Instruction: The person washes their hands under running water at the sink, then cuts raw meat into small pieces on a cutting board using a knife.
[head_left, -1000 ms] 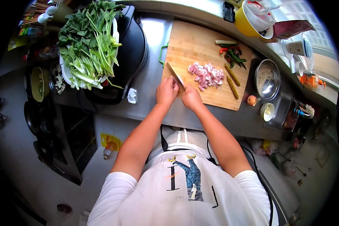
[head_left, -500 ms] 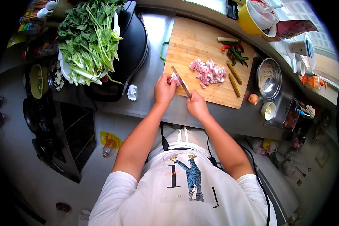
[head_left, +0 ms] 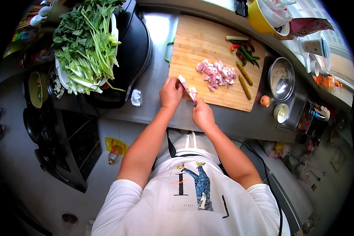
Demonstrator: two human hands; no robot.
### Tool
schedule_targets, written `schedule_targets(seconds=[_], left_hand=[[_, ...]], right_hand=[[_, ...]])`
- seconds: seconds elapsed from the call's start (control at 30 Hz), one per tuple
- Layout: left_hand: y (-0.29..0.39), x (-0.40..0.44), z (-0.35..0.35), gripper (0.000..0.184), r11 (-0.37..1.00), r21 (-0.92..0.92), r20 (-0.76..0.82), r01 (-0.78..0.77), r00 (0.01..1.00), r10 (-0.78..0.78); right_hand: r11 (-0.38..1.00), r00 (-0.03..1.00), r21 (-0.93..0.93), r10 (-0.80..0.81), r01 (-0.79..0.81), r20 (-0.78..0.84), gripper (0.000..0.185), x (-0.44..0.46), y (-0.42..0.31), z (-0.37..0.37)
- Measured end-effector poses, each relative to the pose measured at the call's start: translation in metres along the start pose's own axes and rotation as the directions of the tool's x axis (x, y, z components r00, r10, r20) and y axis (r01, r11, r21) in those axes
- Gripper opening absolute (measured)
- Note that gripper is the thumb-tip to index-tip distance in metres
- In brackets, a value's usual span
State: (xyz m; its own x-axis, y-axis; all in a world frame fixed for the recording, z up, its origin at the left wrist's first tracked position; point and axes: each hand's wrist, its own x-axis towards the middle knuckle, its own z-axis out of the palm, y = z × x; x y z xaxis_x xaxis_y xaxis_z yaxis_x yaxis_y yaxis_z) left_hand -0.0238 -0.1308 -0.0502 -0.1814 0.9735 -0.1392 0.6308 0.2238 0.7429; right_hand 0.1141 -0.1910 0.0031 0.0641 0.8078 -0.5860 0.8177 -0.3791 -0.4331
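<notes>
My left hand [head_left: 171,93] is closed at the near left edge of the wooden cutting board [head_left: 208,35], its fingers against a strip of raw pork [head_left: 182,81]. My right hand [head_left: 203,115] is wrapped round the handle of a knife. The blade is seen nearly edge-on and is hard to make out. A second bit of pork [head_left: 192,93] lies at the blade, between my hands. Beyond them sits a heap of diced pork [head_left: 216,74]. To its right are two brownish-green pickled strips [head_left: 245,87], and farther back, red and green chillies [head_left: 246,54].
A white basket of leafy greens [head_left: 88,47] rests on a black cooker [head_left: 137,47] at left. Crumpled white paper [head_left: 135,98] lies nearby. Right of the board are a steel bowl [head_left: 281,78], an onion-like round item [head_left: 265,101] and a small white bowl [head_left: 281,113].
The knife has turned from showing its blade to nearly edge-on, and a bit of pork now shows beside it. My right hand has shifted slightly left and nearer me.
</notes>
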Motion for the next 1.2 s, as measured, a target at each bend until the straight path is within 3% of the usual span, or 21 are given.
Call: schedule_targets(seconds=[0.13, 0.4, 0.53, 0.67, 0.77, 0.83, 0.97, 1.03, 1.2], left_hand=[[-0.001, 0.003, -0.003, 0.010, 1.000, -0.002, 0.071, 0.017, 0.997, -0.017], [0.004, 0.004, -0.004, 0.013, 1.000, 0.018, 0.047, 0.008, 0.999, -0.009], [-0.002, 0.004, 0.001, 0.012, 1.000, 0.016, 0.012, 0.001, 1.000, -0.001], [-0.008, 0.012, -0.002, 0.012, 0.997, 0.077, 0.049, 0.024, 0.998, -0.028], [-0.010, 0.007, -0.002, 0.015, 0.998, -0.025, 0.054, 0.058, 0.997, -0.057], [-0.013, 0.005, -0.003, 0.019, 0.976, -0.217, -0.046, -0.022, 0.999, 0.013], [-0.001, 0.004, -0.006, 0.022, 0.987, -0.142, -0.051, -0.072, 0.997, 0.065], [0.008, 0.007, -0.005, 0.020, 0.997, -0.005, 0.070, 0.071, 0.995, -0.071], [0.012, 0.008, -0.001, 0.017, 0.995, 0.061, 0.089, 0.085, 0.992, -0.090]], right_hand=[[0.998, 0.998, 0.027, -0.051, 0.052, -0.040, 0.023, 0.021, -0.012, 0.003], [1.000, 1.000, 0.014, 0.018, -0.018, -0.020, 0.020, 0.001, 0.002, 0.004], [0.996, 0.996, -0.039, -0.079, 0.077, -0.051, 0.019, 0.029, -0.012, 0.006], [0.998, 0.997, -0.033, -0.048, 0.046, -0.066, 0.019, 0.042, -0.026, -0.001], [1.000, 1.000, -0.022, 0.002, -0.002, -0.008, 0.019, 0.036, -0.013, -0.004], [0.999, 0.999, -0.009, -0.040, 0.040, -0.016, 0.019, 0.034, -0.007, -0.004], [0.997, 1.000, 0.071, -0.016, 0.017, -0.017, 0.020, 0.034, -0.006, 0.002], [0.991, 0.999, 0.127, -0.035, 0.036, -0.009, 0.022, 0.033, -0.005, 0.003], [0.989, 1.000, 0.145, -0.008, 0.009, -0.007, 0.019, 0.024, -0.002, -0.002]])
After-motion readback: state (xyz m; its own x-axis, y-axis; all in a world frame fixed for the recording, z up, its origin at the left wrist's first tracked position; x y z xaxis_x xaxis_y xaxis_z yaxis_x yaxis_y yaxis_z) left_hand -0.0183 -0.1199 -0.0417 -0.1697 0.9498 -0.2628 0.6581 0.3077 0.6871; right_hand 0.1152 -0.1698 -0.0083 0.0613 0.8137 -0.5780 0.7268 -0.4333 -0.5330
